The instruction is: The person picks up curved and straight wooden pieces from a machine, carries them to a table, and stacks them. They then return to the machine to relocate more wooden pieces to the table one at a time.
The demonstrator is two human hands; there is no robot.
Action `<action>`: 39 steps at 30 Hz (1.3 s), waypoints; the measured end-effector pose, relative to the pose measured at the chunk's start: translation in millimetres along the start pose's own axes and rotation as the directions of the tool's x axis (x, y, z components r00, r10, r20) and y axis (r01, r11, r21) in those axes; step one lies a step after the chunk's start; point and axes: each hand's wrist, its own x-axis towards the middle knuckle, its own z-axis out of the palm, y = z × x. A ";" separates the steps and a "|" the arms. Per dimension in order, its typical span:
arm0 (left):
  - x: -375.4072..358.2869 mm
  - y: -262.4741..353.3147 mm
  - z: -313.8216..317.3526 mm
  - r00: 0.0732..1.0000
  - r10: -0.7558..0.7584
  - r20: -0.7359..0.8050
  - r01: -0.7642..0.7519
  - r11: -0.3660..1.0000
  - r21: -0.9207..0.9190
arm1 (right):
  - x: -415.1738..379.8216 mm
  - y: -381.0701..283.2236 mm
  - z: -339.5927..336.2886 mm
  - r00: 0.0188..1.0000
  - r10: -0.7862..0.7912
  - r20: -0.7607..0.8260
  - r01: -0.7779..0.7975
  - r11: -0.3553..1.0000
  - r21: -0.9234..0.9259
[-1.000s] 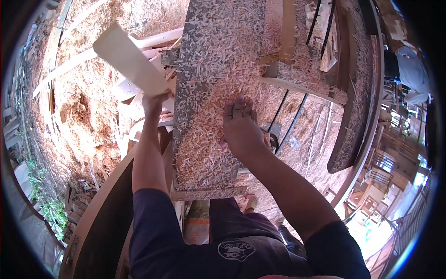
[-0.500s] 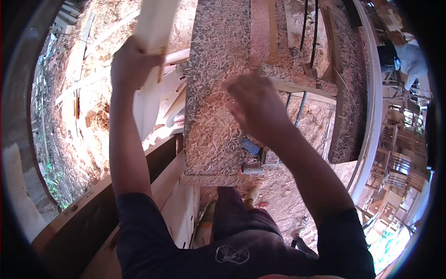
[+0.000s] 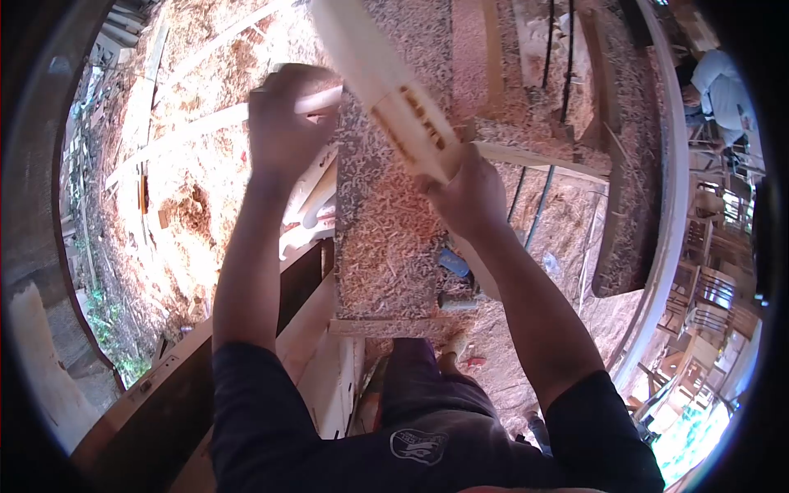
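Observation:
A long pale wooden piece point(image 3: 374, 70) with several slots cut in it slants across the top of the shaving-covered bench point(image 3: 382, 246). My right hand point(image 3: 470, 193) is closed around it near the slots, and its lower end passes under my right forearm. Left of the piece, my left hand point(image 3: 292, 115) is raised beside the bench edge and smeared by motion, so its fingers cannot be made out. A blue object point(image 3: 453, 263) lies on the bench below my right hand, just above a small cylindrical object point(image 3: 457, 302).
Wood strips point(image 3: 197, 131) and shavings cover the bright ground at left. A dark-edged board point(image 3: 164, 394) runs along the lower left. At right are a long pale rail point(image 3: 675, 164), stacked chairs point(image 3: 713, 287) and another person point(image 3: 723, 90) farther off.
The wooden piece has swung from the upper left to over the bench. My right hand has taken hold of it, while my left hand has let go and moved slightly right.

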 end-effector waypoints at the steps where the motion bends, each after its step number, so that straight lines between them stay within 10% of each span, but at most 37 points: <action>1: -5.9 -35.6 0.6 0.987 -0.149 -0.060 0.152 0.987 0.046 | 5.7 -0.6 8.3 0.999 0.022 -0.042 -0.022 1.000 -0.002; 4: -64.7 -173.8 38.9 0.834 -0.547 0.076 0.517 0.822 0.240 | 24.6 -11.2 29.0 0.992 0.093 -0.080 -0.096 0.995 -0.030; 8: -115.3 -212.7 85.1 0.621 -0.686 0.379 0.582 0.727 0.364 | 41.9 -15.2 58.2 0.989 0.131 -0.062 -0.139 0.976 -0.165; 10: -122.8 -244.6 114.5 0.699 -0.609 0.374 0.487 0.789 0.374 | 46.4 -14.7 72.8 0.990 0.126 -0.069 -0.137 0.971 -0.194; 17: -98.1 -321.1 198.7 0.420 -0.534 0.734 0.314 0.844 0.435 | 50.5 -13.3 80.4 0.989 0.094 -0.115 -0.117 0.971 -0.206; 24: -109.8 -244.4 125.4 0.512 -0.669 0.539 0.324 0.732 0.600 | 49.2 -14.4 74.0 0.993 0.103 -0.056 -0.113 0.972 -0.206; 29: -97.9 -213.6 46.7 0.414 -0.815 0.406 0.400 0.564 0.722 | 54.2 -14.6 63.0 0.985 0.169 0.045 -0.160 0.974 -0.158; 36: -64.8 -234.1 -38.8 0.673 -0.609 0.420 0.115 0.647 0.754 | 49.9 0.9 47.4 0.983 0.144 0.117 -0.140 0.989 -0.040; 39: -40.2 -182.8 -81.0 0.619 -0.691 0.375 0.098 0.541 0.835 | 40.0 -3.4 50.2 0.988 0.135 0.068 -0.135 0.991 -0.003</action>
